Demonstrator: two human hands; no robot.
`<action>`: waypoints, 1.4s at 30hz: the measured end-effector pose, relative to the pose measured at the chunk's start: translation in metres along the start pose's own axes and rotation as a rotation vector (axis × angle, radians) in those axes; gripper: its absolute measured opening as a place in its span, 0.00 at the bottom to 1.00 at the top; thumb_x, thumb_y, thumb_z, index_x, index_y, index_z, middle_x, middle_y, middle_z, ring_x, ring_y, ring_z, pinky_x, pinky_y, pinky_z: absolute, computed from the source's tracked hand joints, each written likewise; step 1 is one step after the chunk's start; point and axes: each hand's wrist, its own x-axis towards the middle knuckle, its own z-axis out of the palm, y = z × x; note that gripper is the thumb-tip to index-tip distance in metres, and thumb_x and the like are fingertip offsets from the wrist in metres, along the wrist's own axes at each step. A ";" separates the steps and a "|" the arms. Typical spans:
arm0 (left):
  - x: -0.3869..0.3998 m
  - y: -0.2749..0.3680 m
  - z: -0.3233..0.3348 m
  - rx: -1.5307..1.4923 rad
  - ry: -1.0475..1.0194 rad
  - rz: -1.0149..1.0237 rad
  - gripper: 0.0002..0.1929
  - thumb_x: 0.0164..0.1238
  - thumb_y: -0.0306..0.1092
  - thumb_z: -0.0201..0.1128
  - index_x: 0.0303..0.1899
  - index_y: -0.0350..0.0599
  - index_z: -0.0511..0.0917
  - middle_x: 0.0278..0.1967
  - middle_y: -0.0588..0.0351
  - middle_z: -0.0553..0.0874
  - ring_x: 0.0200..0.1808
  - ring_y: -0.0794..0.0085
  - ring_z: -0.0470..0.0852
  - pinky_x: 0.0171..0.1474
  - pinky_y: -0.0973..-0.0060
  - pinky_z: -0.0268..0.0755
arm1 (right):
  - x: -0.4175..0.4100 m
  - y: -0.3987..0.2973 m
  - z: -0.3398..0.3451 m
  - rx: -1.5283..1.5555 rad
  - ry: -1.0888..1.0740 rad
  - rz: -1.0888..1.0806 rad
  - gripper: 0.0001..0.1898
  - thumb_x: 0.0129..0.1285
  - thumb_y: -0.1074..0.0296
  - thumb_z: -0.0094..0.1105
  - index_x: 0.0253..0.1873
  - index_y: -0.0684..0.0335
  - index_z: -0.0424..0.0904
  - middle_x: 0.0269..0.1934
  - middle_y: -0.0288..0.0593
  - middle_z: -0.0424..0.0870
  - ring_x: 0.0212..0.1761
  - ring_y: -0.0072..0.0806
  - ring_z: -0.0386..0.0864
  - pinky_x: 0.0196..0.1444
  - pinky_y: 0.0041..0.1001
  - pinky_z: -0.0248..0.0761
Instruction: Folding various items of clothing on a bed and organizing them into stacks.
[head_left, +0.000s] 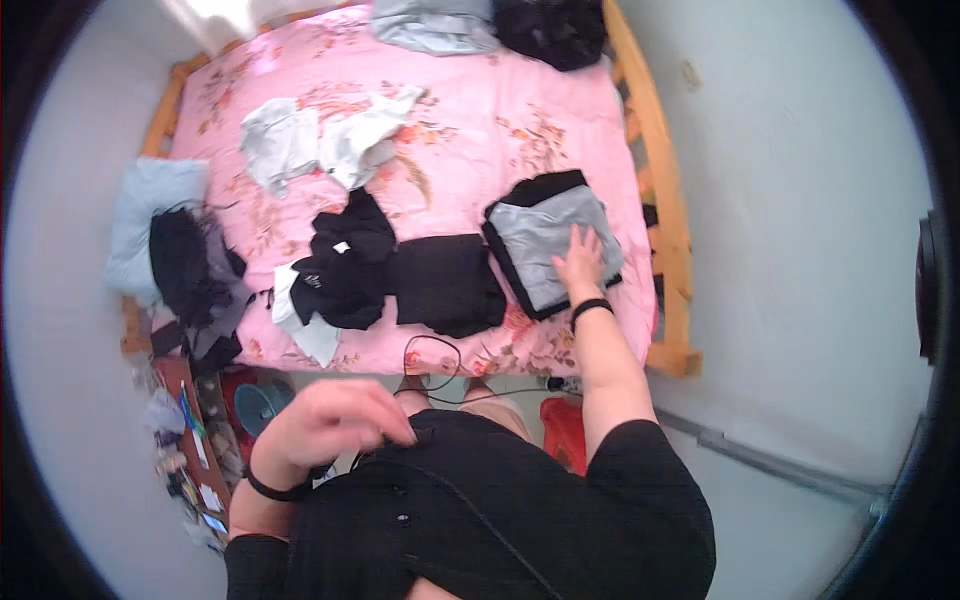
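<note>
My right hand (583, 259) lies with spread fingers on a folded grey garment (536, 232), which tops a stack of folded black clothes (551, 187) at the right of the bed. My left hand (337, 424), slightly blurred, hangs in front of my body with bent fingers and holds nothing that I can see. Left of the stack is a folded black garment (442, 277). Beside it lies a crumpled black garment (341, 285), partly over a white cloth (319, 341). Farther back, white garments (326, 142) are spread on the pink floral bedsheet (465, 150).
A wooden bed rail (667, 247) runs along the right wall. A light blue pillow (139, 225) and dark sheer clothing (199, 277) lie at the left. Grey (435, 26) and black fabric (551, 30) are at the far end. A thin cable (457, 367) loops over the near edge.
</note>
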 end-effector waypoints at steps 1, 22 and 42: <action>0.008 0.024 0.004 0.071 -0.152 0.110 0.10 0.65 0.32 0.60 0.40 0.35 0.82 0.38 0.49 0.85 0.39 0.62 0.83 0.43 0.70 0.74 | 0.004 0.007 0.008 -0.011 -0.038 -0.016 0.44 0.47 0.54 0.71 0.70 0.47 0.57 0.71 0.45 0.52 0.71 0.47 0.53 0.63 0.51 0.62; -0.028 0.091 -0.026 0.110 -0.596 0.703 0.29 0.66 0.30 0.54 0.67 0.31 0.59 0.30 0.53 0.80 0.30 0.65 0.79 0.35 0.72 0.68 | -0.090 -0.058 -0.005 0.351 0.244 -0.506 0.19 0.53 0.76 0.56 0.53 0.66 0.72 0.52 0.52 0.74 0.56 0.48 0.70 0.59 0.39 0.63; -0.055 -0.391 -0.535 -0.021 0.890 -0.501 0.15 0.61 0.37 0.62 0.45 0.37 0.77 0.30 0.50 0.83 0.31 0.67 0.84 0.35 0.71 0.76 | -0.236 -0.293 0.057 0.523 -0.493 -0.239 0.09 0.62 0.72 0.55 0.45 0.66 0.80 0.32 0.46 0.84 0.36 0.31 0.83 0.40 0.27 0.74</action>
